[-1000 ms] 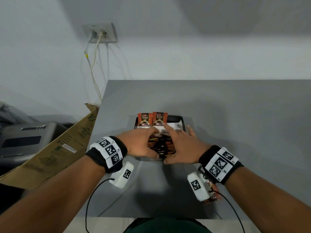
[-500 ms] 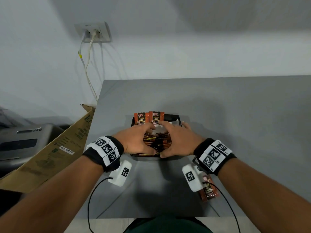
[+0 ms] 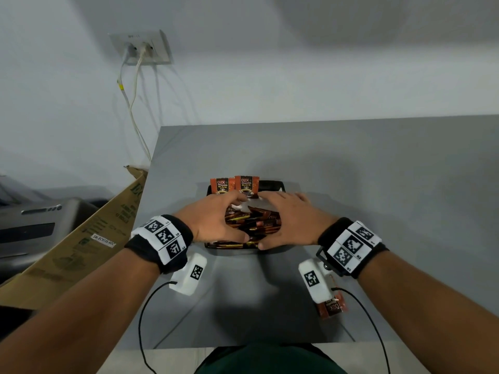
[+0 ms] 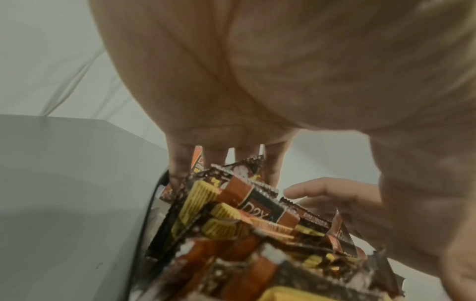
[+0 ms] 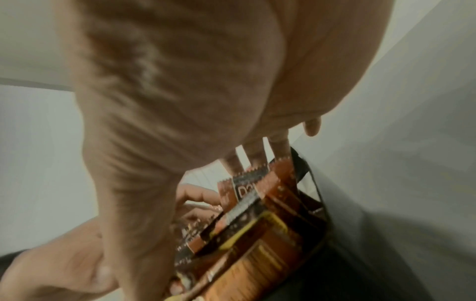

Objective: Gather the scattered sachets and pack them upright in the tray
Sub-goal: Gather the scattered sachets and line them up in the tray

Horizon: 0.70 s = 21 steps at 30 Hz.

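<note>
We're looking down at a grey tabletop point(image 3: 351, 184), and both hands are right on top of the black tray point(image 3: 271, 184) in the middle of it. The left hand point(image 3: 213, 220) comes in from the left side, the right hand point(image 3: 286, 222) from the right, and between them sits a packed bundle of brown-and-orange sachets point(image 3: 253, 225) inside the tray. Our left grip is wrapped around the bundle: thumb at the near edge, fingers curled over the far end, as the left wrist view shows with the fingers point(image 4: 180, 163) reaching down behind the packets point(image 4: 244, 203). Our right grip does the same from the other side, thumb low at the near rim, fingers point(image 5: 278, 146) bent over the far sachets by the tray wall point(image 5: 301, 169). The thumbs nearly meet at the front.

Behind the hands, two sachets point(image 3: 233, 184) stand upright against the tray's far wall, labels facing us. One stray sachet point(image 3: 332, 306) lies flat on the tabletop near our right wrist, partly under the white wrist camera point(image 3: 316, 282), well apart from the tray. Off to the left there's a cardboard box point(image 3: 75, 238) leaning beside the tabletop, and a wall socket point(image 3: 140, 47) with cables above.
</note>
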Available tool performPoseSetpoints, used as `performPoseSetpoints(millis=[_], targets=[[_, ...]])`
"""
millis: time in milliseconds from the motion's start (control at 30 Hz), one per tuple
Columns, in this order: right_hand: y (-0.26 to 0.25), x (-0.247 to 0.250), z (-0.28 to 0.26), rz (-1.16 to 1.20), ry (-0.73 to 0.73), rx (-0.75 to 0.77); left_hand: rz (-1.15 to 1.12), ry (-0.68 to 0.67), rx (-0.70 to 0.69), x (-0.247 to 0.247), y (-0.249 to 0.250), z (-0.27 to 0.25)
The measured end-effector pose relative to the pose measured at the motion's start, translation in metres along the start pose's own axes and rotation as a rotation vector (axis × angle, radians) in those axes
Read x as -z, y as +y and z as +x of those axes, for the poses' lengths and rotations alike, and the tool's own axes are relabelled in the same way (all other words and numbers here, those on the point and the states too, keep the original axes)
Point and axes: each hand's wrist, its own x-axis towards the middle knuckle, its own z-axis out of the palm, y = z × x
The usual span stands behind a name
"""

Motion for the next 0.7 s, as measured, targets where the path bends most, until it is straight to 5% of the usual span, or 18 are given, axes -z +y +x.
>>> performPoseSetpoints(millis=[167, 367, 533, 700], targets=[[0.019, 0.017, -0.040, 0.171, 0.118, -0.054, -0.030, -0.016, -0.010, 0.003, -0.005, -0.001], [0.058, -0.023, -0.092, 0.026, -0.324, -0.203, 0.022, 0.064, -0.041, 0.000, -0.009, 0.000], [0.061, -0.060, -0.099, -0.215, -0.341, -0.066, 0.065, 0.275, -0.116, 0.000, -0.001, -0.002], [0.062, -0.056, -0.099, -0.148, -0.345, -0.098, 0.043, 0.431, -0.107, 0.001, 0.000, 0.002]])
